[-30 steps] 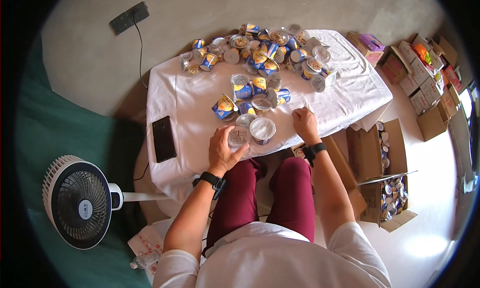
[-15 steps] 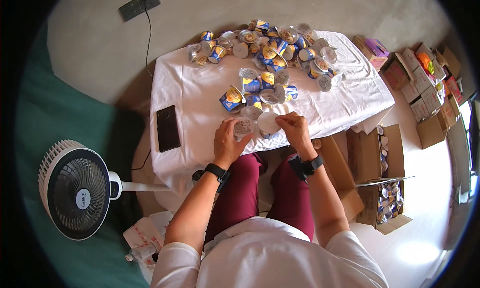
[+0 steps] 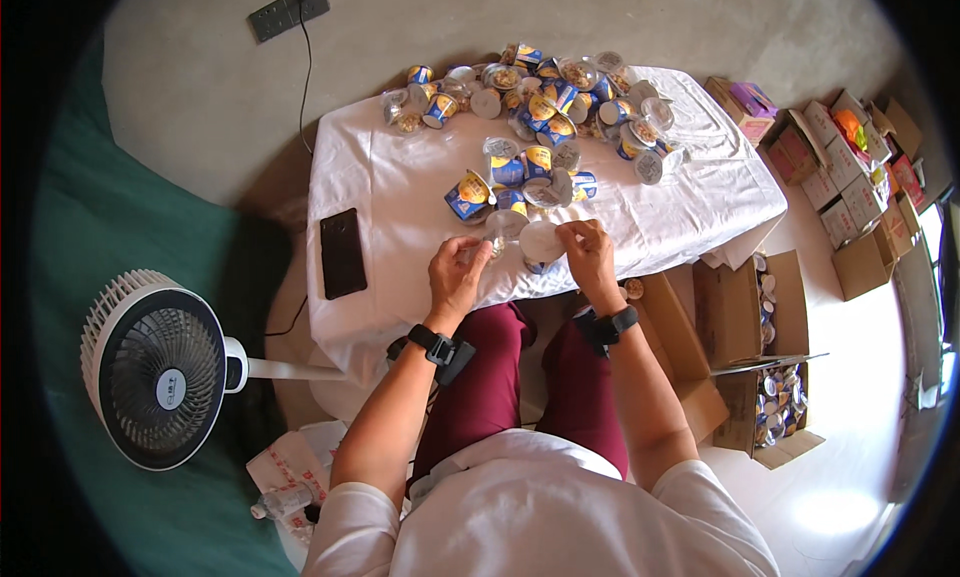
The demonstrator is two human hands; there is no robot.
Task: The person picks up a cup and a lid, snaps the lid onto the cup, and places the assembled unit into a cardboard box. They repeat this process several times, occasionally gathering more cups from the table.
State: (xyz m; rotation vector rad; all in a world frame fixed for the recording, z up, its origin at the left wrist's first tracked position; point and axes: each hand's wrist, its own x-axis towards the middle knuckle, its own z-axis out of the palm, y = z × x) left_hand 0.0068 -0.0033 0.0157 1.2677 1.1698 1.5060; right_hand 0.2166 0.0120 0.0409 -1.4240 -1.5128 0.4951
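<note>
Seen from above, the person sits at a desk [image 3: 400, 192] draped in a white cloth, both hands raised over its near edge. The left hand [image 3: 456, 275] has its fingers closed around a small clear cup [image 3: 497, 239], held just above the cloth. The right hand [image 3: 590, 257] pinches the edge of a round white lid [image 3: 541, 242], which sits at 3 o'clock from the cup and touches it or nearly so; whether it is still joined to the cup cannot be told. Both wrists carry dark bands. Just beyond the hands, at 12 o'clock, lies a small cluster of blue and yellow cups [image 3: 520, 172], and a larger heap of the same cups [image 3: 540, 92] is spread along the far edge of the desk. A black phone [image 3: 342, 253] lies flat on the cloth at 9 o'clock from the left hand. A white fan [image 3: 160, 372] stands on the floor at 8 o'clock, and open cardboard boxes [image 3: 765, 362] holding more cups stand at 4 o'clock from the right hand.
</note>
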